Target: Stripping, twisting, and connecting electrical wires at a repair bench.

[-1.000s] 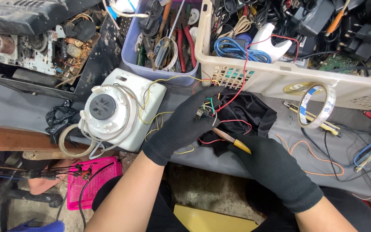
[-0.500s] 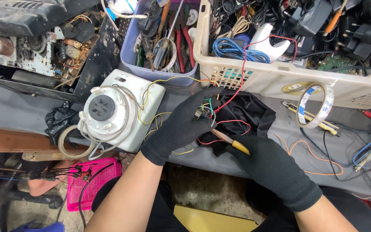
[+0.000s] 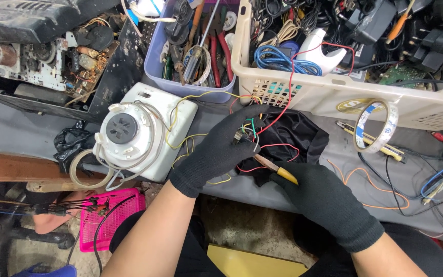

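Note:
Both my hands wear black gloves. My left hand (image 3: 219, 149) pinches a small electronic part (image 3: 243, 136) with red, green and black wires coming off it, just above a crumpled black cloth (image 3: 296, 134). My right hand (image 3: 329, 202) grips a yellow-handled tool (image 3: 278, 172) whose thin tip points up-left at that part. A white round-fronted appliance (image 3: 139, 134) lies left of my left hand, with yellow wires running from it toward the part.
A beige basket (image 3: 334, 97) full of cables and adapters stands behind my hands. A lilac bin (image 3: 180, 84) holds pliers and screwdrivers. A tape roll (image 3: 375, 125) leans at the right. An open circuit chassis (image 3: 42, 56) sits far left; a pink basket (image 3: 114, 218) lies below the bench.
Almost nothing differs. My hands keep their grips on the part and the tool, shifting only slightly.

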